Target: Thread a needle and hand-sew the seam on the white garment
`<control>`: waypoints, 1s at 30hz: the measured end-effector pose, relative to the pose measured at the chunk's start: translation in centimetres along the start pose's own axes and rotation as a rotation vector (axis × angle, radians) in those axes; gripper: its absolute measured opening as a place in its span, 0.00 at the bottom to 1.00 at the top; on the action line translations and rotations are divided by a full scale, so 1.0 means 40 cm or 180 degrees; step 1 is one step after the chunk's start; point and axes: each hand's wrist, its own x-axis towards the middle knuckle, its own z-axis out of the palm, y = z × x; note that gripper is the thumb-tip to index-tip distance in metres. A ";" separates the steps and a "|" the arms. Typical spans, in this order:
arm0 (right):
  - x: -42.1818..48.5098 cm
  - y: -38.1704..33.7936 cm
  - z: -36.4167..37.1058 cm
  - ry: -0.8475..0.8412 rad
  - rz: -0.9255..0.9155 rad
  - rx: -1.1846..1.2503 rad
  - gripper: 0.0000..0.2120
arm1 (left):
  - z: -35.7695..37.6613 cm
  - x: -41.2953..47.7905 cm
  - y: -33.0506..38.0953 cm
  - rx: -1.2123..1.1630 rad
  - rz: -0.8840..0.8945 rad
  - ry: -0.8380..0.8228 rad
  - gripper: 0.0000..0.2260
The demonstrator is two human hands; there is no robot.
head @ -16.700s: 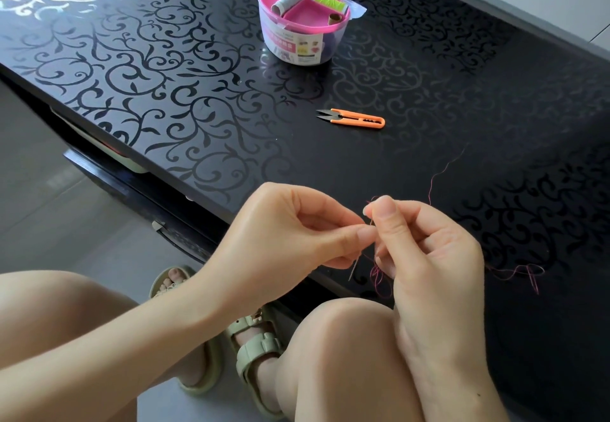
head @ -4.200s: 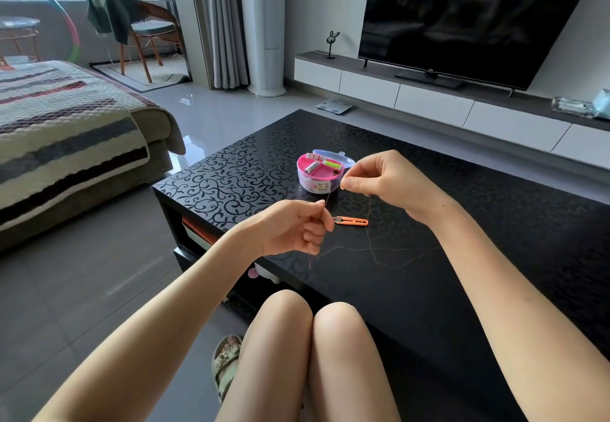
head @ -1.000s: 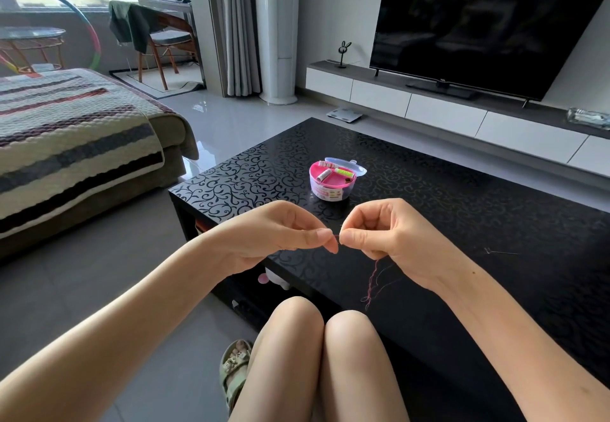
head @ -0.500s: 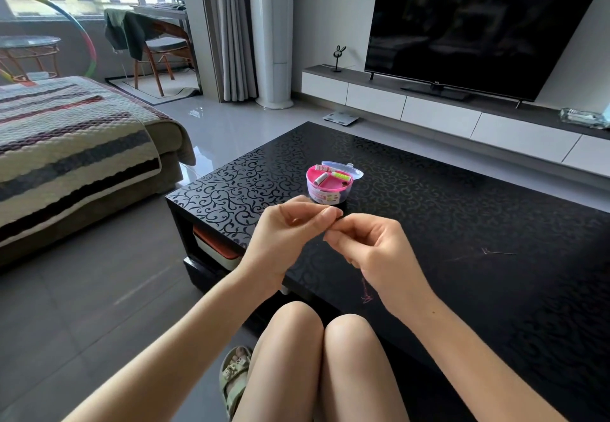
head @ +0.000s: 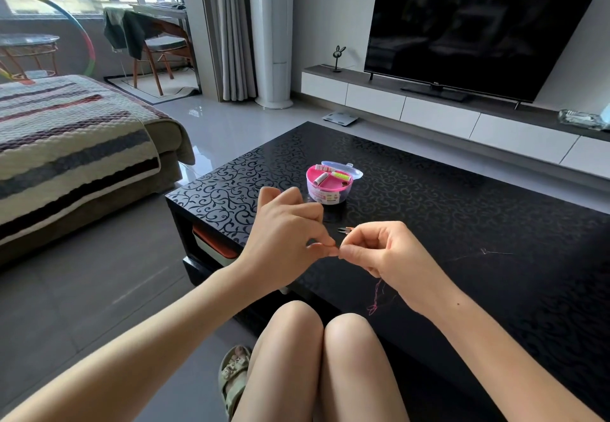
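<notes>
My left hand [head: 285, 236] and my right hand [head: 383, 253] meet fingertip to fingertip above the near edge of the black table [head: 445, 210]. Both pinch a thin red thread [head: 376, 296] between thumb and forefinger; its loose end hangs in a tangle under my right hand. A needle [head: 498, 252] lies on the table to the right, apart from both hands, with thread trailing from it. No white garment is in view.
A pink sewing box [head: 328, 184] with thread spools stands open behind my hands. Orange snips [head: 345, 230] lie just beyond my right hand, mostly hidden. A striped sofa [head: 76, 151] is at left, a TV [head: 478, 25] on a low cabinet at the back.
My hands have dropped lower and closer to me, still pinching the thread together. The hanging thread tail shows again under my right hand.
</notes>
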 end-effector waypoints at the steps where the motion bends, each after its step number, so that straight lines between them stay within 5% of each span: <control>1: 0.000 0.000 0.000 -0.0028 0.0000 -0.0062 0.07 | 0.004 0.002 0.003 0.0070 -0.0004 -0.0003 0.10; 24: 0.004 -0.002 -0.015 -0.0174 0.0199 -0.0059 0.07 | -0.033 0.024 0.025 -0.0108 -0.0318 -0.0524 0.21; 30: 0.001 -0.006 -0.024 -0.0234 0.0243 0.0075 0.07 | -0.038 0.021 0.029 -0.0574 -0.0397 -0.0551 0.15</control>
